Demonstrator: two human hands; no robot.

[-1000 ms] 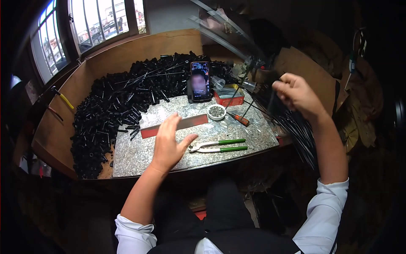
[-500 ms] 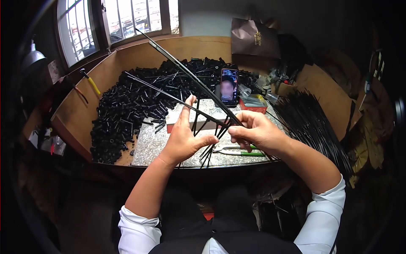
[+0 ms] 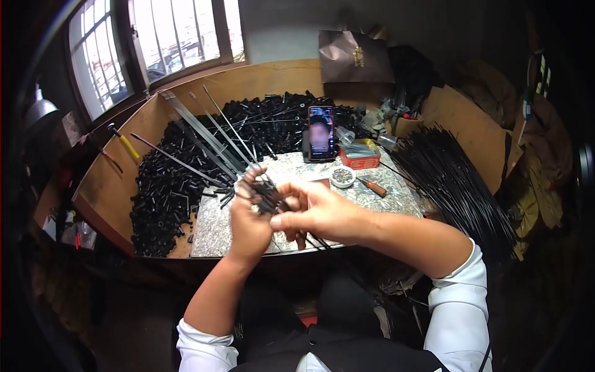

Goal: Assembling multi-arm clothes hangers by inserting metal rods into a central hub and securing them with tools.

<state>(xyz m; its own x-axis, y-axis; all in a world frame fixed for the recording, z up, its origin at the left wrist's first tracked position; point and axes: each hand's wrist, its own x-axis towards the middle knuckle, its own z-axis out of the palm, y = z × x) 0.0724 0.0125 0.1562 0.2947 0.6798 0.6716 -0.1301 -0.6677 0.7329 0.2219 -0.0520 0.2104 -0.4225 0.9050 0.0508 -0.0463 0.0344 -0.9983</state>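
Observation:
A half-built umbrella frame of thin black ribs fans out from my hands toward the far left, over the worktop. My left hand is curled round the ribs where they gather; its fingertips are blurred by motion. My right hand comes across from the right and grips the same bunch with thumb and fingers, close against the left hand. More rib ends stick out below the right hand toward the front edge. The joint between the ribs is hidden behind my fingers and smeared.
Small black tubular parts are heaped along the left and back. A phone stands behind the speckled worktop. Near it are a red box, a white dish of small pieces and an orange-handled tool. Long black rods lie right.
Both hands have moved left with the ribs, which now spread toward the far left. The white dish and orange-handled tool have come into sight; the green-handled pliers and white block are now hidden.

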